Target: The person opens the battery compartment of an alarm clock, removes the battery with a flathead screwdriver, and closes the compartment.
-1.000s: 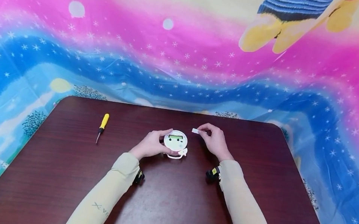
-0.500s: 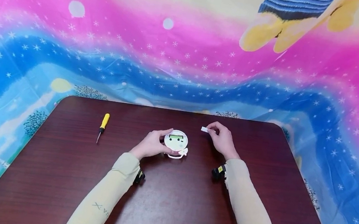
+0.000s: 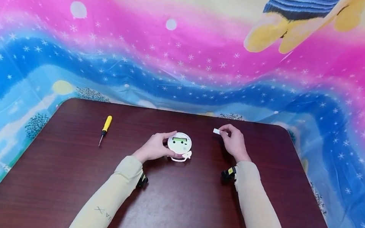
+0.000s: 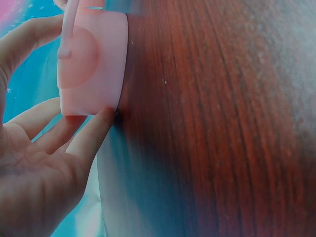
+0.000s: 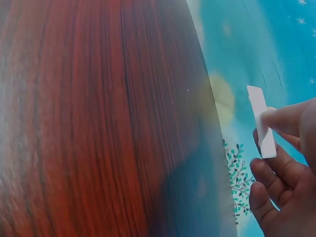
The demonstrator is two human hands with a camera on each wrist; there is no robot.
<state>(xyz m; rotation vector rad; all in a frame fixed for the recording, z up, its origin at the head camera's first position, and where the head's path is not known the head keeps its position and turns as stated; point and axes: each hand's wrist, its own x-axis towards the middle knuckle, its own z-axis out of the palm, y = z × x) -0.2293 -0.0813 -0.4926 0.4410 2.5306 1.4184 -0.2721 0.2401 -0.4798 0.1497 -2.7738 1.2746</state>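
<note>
A round device (image 3: 179, 149), white on its upturned side and pink round its wall, lies on the table with a handle-like loop toward the person. A narrow slot in its upturned side shows something green that looks like a battery (image 3: 179, 139). My left hand (image 3: 154, 147) grips the device from the left, thumb on the near side and fingers on the far side. In the left wrist view its pink wall (image 4: 101, 64) sits between my fingers. My right hand (image 3: 235, 142), farther right, pinches a small white battery cover (image 5: 261, 121) between thumb and fingers, above the table's far part.
A screwdriver (image 3: 106, 125) with a yellow and black handle lies on the left of the dark red-brown table (image 3: 169, 212). Behind the table's far edge hangs a colourful printed cloth (image 3: 189, 61).
My right hand has moved to the right and slightly away from the person with the battery cover, farther from the round device. The left hand and the device stay in place.
</note>
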